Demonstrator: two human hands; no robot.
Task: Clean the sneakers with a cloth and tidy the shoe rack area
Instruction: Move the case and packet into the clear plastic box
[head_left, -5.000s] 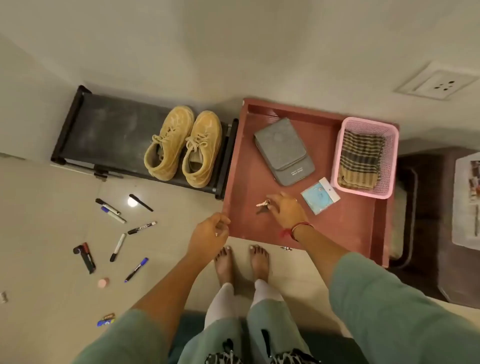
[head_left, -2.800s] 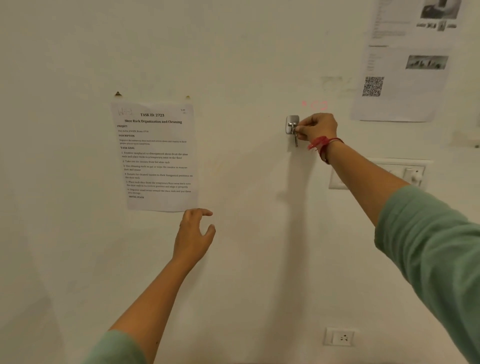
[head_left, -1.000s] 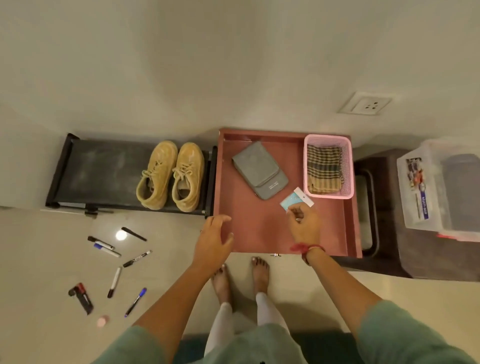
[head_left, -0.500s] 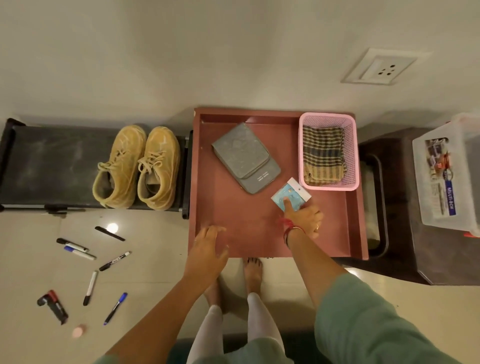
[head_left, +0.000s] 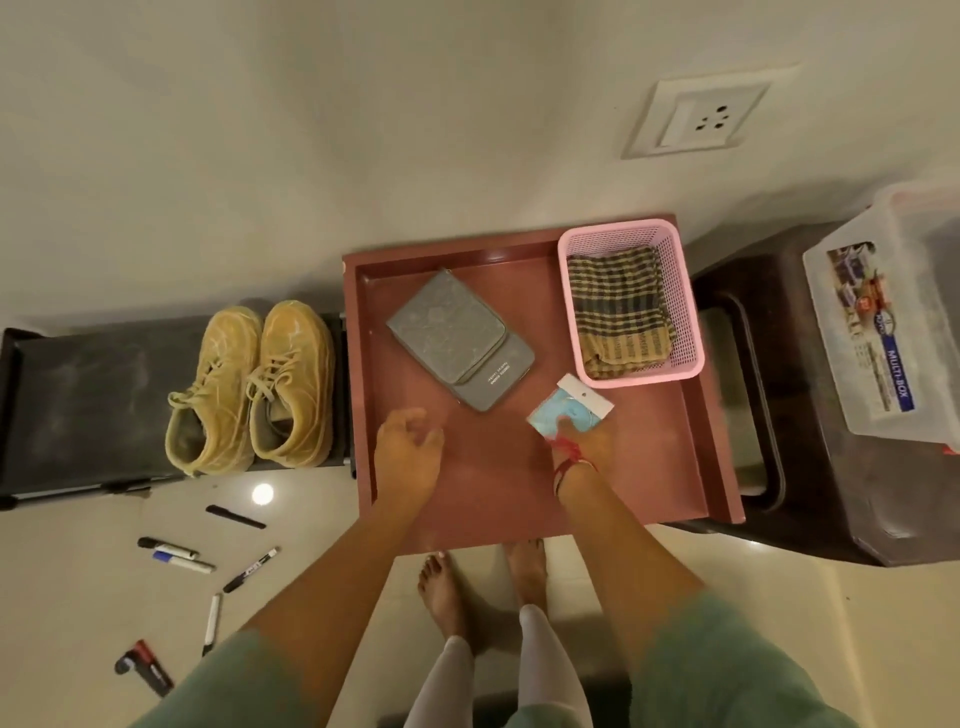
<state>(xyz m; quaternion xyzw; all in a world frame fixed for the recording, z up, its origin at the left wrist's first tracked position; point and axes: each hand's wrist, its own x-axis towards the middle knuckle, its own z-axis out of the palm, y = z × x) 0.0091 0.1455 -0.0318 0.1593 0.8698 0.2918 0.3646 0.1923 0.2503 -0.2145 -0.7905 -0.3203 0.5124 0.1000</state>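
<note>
Sneakers (head_left: 249, 387) stand on the shoe rack (head_left: 78, 395), at its right end, against the tray (head_left: 519, 499). In the tray: pouch (head_left: 457, 338) at centre-left, basket (head_left: 631, 304) in the far right corner holding the cloth (head_left: 618, 312), packet (head_left: 569, 410) just before the basket. Markers (head_left: 208, 571) lie scattered on the floor (head_left: 78, 597) before the rack. A storage box (head_left: 883, 332) sits on a stool (head_left: 810, 415) right of the tray.

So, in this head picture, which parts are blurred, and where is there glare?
Head view: the left hand is smeared by motion blur, and the right hand on the small blue packet is soft too; a round glare spot shines on the floor tiles beside the markers; the wide lens bends the wall socket near the edge.
</note>
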